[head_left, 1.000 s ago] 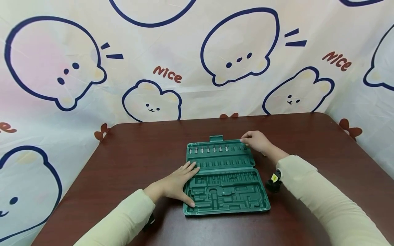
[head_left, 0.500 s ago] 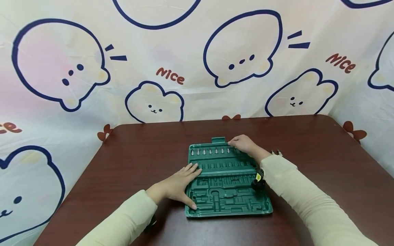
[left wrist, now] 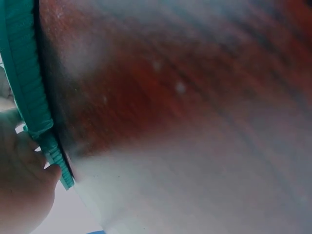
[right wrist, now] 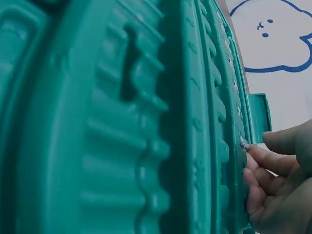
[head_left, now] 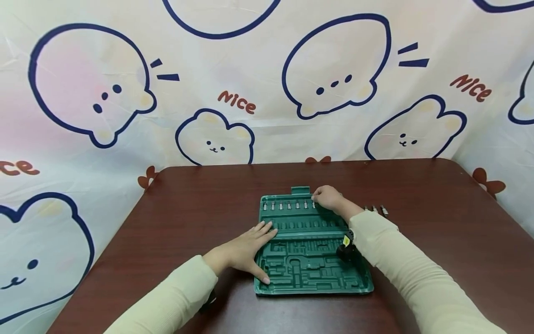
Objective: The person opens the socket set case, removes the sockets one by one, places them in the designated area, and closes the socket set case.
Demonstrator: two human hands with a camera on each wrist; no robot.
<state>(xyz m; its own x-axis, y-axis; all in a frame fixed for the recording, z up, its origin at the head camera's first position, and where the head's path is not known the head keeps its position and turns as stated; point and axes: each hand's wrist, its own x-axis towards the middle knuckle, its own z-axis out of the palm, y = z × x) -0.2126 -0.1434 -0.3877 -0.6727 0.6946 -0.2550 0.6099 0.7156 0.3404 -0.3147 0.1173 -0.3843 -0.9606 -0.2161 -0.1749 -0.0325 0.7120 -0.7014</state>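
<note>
A green plastic tool case (head_left: pixel 313 291) lies unfolded on the table, with moulded recesses in both halves. Several small silver screwdriver bits (head_left: pixel 281 206) stand in a row along its far half. My left hand (head_left: pixel 239 248) rests on the case's left edge, fingers spread, the thumb toward the near half. At the right end of the row, my right hand (head_left: pixel 331 199) has curled fingers on a bit. In the right wrist view, the index fingertip meets this silver bit (right wrist: pixel 244 143), and the thumb is close by. The left wrist view shows the case's side (left wrist: pixel 27 68) beside the left hand.
More small silver bits (head_left: pixel 384 210) lie on the brown table (head_left: pixel 200 199) right of the case, partly behind the right sleeve. A green latch flap (head_left: pixel 300 190) sticks out from the case's far edge. A cartoon-printed cloth (head_left: pixel 267 69) hangs behind the table.
My right hand has moved left along the case's far edge, from its right corner to the last bit in the row. The left hand stays on the case.
</note>
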